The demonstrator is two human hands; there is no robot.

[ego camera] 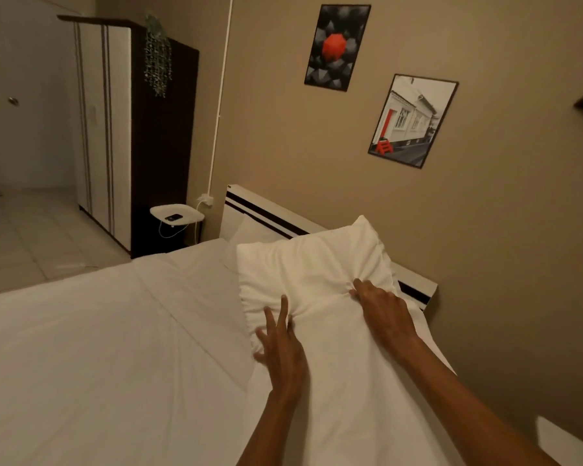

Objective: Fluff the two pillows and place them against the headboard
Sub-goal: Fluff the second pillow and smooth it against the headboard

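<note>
Both hands work on one white pillow (313,264) that lies on the bed (98,331), its far edge up against the headboard (266,213). The left grip (280,344) rests on the near edge with the fingers spread wide and flat, not closed on anything. The right grip (381,307) has its fingers bent down into the cloth, which is gathered in folds around the fingertips; whether it really pinches the fabric I cannot tell. Beyond the left grip, a second pillow (246,230) is mostly hidden behind the first, only a corner shows. Farther left stand a small stand (177,213) with a phone (173,217), and a wardrobe (122,129). Two posters (413,121) hang above the right grip.
</note>
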